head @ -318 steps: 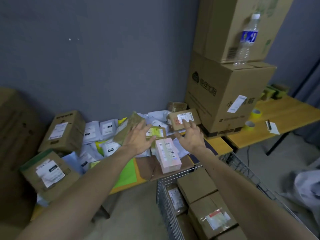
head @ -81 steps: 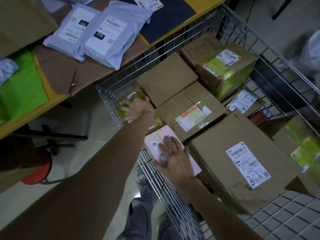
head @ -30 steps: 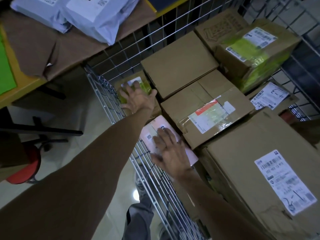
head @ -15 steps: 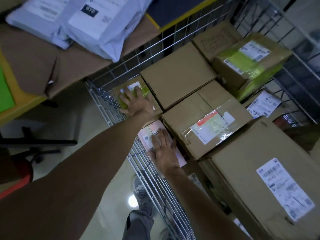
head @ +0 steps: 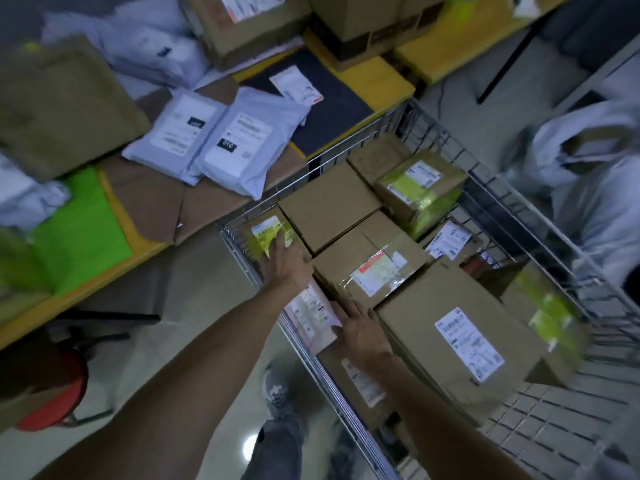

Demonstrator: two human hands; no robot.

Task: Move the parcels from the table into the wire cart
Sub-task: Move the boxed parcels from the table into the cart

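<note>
The wire cart (head: 364, 137) stands against the yellow table (head: 375, 79) and holds several cardboard boxes. My left hand (head: 285, 265) lies on a small box with yellow-green tape (head: 268, 232) in the cart's far left corner, fingers curled over its top. Just nearer, a pink parcel (head: 309, 314) is wedged between the cart's left wall and a taped brown box (head: 375, 270). My right hand (head: 360, 332) holds the pink parcel's near end. Two grey mailer bags (head: 180, 133) (head: 250, 148) lie on the table.
More boxes (head: 242, 26) and a flat brown carton (head: 55, 105) sit further back on the table, beside a green sheet (head: 83, 233). A red stool (head: 52, 393) stands under the table's left part. White sacks (head: 588, 168) lie right of the cart.
The view has tilted up and takes in more of the table. My right hand has slid from the pink parcel's top to its near end. My left hand stays on the yellow-taped box.
</note>
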